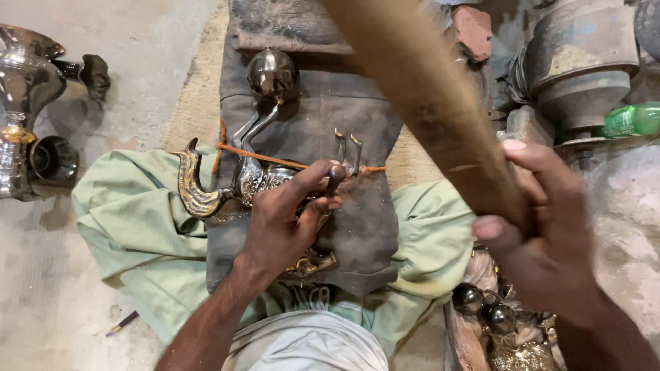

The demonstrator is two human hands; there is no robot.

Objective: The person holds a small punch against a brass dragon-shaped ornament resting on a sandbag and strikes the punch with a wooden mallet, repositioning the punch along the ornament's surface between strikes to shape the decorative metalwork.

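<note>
- My left hand reaches forward from the lower middle with the wrist bent down; its grip is clenched on a shiny metal ornament lying across my lap, thumb stretched toward a small dark knob at its right end.
- My right hand is raised close to the camera at the right, fingers and thumb wrapped tight around a thick wooden stick that slants up toward the top centre, blurred and dusty brown.
- The ornament has a curved, beak-like brass end at the left, an engraved silvery middle, two thin prongs at the right and a slim neck running up to a polished round ball.
- It rests on a grey, worn leather apron spread over my pale green trousers; an orange cord crosses it.
- A tall polished metal vase stands on the concrete floor at far left.
- More ball-topped metal pieces lie by my right knee.
- A green plastic bottle lies at the right edge.
</note>
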